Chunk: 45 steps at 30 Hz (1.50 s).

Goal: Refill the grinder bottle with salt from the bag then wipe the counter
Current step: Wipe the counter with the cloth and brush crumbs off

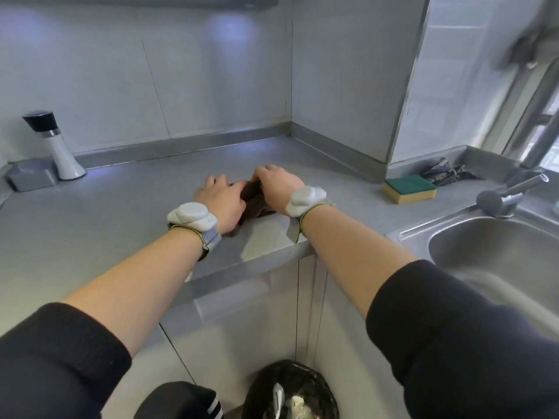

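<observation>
A dark brown cloth (253, 201) lies bunched on the grey counter (121, 213), mid-way along it. My left hand (222, 198) grips its left side and my right hand (276, 186) grips its top right, so most of the cloth is hidden. The white grinder bottle (59, 149) with a black top stands upright at the far left against the wall, well away from both hands. No salt bag is visible on the counter.
A grey box (31, 175) sits beside the grinder. A green and yellow sponge (410, 189) and a crumpled dark wrapper (446, 172) lie right of the hands. The steel sink (496, 255) and tap (514, 189) are at the right. A black-lined bin (290, 391) stands on the floor below.
</observation>
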Tool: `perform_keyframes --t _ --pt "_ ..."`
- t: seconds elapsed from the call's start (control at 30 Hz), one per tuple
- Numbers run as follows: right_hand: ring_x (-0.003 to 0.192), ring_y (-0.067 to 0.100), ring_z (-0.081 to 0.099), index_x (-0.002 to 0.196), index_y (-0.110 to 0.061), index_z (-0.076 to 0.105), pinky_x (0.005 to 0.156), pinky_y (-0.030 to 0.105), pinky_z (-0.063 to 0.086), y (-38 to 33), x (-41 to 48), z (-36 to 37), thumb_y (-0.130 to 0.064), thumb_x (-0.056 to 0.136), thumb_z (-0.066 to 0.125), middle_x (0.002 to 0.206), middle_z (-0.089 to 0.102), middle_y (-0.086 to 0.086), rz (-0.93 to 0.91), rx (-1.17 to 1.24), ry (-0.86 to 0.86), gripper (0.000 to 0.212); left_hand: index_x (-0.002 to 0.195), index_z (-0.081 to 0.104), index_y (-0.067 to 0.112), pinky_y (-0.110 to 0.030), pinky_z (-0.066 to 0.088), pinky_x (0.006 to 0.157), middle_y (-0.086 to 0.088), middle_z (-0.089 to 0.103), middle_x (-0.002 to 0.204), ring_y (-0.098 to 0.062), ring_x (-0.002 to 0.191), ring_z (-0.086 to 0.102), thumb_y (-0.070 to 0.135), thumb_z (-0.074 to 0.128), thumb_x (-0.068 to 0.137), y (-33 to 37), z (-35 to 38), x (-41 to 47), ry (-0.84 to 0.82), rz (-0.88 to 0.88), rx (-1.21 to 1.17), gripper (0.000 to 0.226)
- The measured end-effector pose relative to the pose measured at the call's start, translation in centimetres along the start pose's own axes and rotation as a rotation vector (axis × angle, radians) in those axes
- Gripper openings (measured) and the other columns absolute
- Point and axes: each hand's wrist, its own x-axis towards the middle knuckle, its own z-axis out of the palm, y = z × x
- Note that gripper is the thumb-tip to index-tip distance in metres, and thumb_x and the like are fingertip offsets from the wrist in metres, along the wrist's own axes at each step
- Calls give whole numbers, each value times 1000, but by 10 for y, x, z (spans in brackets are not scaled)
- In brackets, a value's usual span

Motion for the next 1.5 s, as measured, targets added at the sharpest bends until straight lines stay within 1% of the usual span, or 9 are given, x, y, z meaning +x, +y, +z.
perform_keyframes --t 0.17,0.57,0.73,0.87,0.93,1.13,1.23,1.33,1.5 --pt "122 29 46 124 -24 52 97 51 47 22 13 40 -7 88 53 126 49 6 65 -8 -162 40 142 43 30 -42 46 93 -12 55 130 -36 120 50 27 37 100 -9 37 16 -165 40 -69 43" --pt "118 29 53 120 -25 56 101 45 44 12 -24 0 -17 92 46 129 53 5 100 -185 -373 31 138 50 33 -36 47 81 -10 67 118 -34 106 61 31 42 102 2 25 -32 -109 221 -222 37" --pt "111 29 58 127 -12 57 84 31 43 -2 -71 -27 -10 95 45 126 60 8 165 -234 -587 35 139 48 37 -37 48 87 -9 65 123 -33 112 59 33 39 102 23 13 -78 -122 244 -236 38" --pt "79 25 56 124 0 60 62 23 47 -14 -97 -53 -7 94 52 95 61 11 245 -156 -781 32 133 53 35 -35 47 90 -4 67 123 -30 113 60 30 39 101 34 -3 -103 -157 282 -300 35" --pt "67 22 58 123 4 61 56 22 50 -20 -105 -67 -6 93 53 80 61 11 261 -103 -748 32 129 58 32 -33 47 89 -2 67 122 -28 112 60 28 41 100 35 -16 -108 -180 261 -364 33" --pt "96 21 60 117 -16 67 87 30 49 -22 -103 -88 -19 92 53 114 66 5 141 -4 -344 28 114 69 16 -29 44 84 -10 68 113 -29 107 60 23 47 100 28 -51 -90 -162 2 -690 26" --pt "100 18 61 114 -27 64 90 31 48 -23 -98 -97 -49 94 53 111 65 -3 129 305 -203 32 93 67 11 -27 51 62 -13 66 89 -28 82 62 18 48 100 21 -68 -76 -241 -196 -1033 21" --pt "97 13 66 118 -34 62 80 24 51 -26 -96 -99 -72 77 61 109 67 -10 73 539 -237 56 95 64 11 -27 53 53 -10 68 87 -21 73 65 22 49 98 13 -81 -66 -321 -346 -1178 19" --pt "111 16 60 133 -33 56 96 34 50 -20 -80 -95 -49 75 78 123 64 -11 -67 404 -244 65 84 60 13 -24 51 46 -8 66 76 -20 63 66 25 50 95 2 -92 -42 -315 -389 -1131 19"
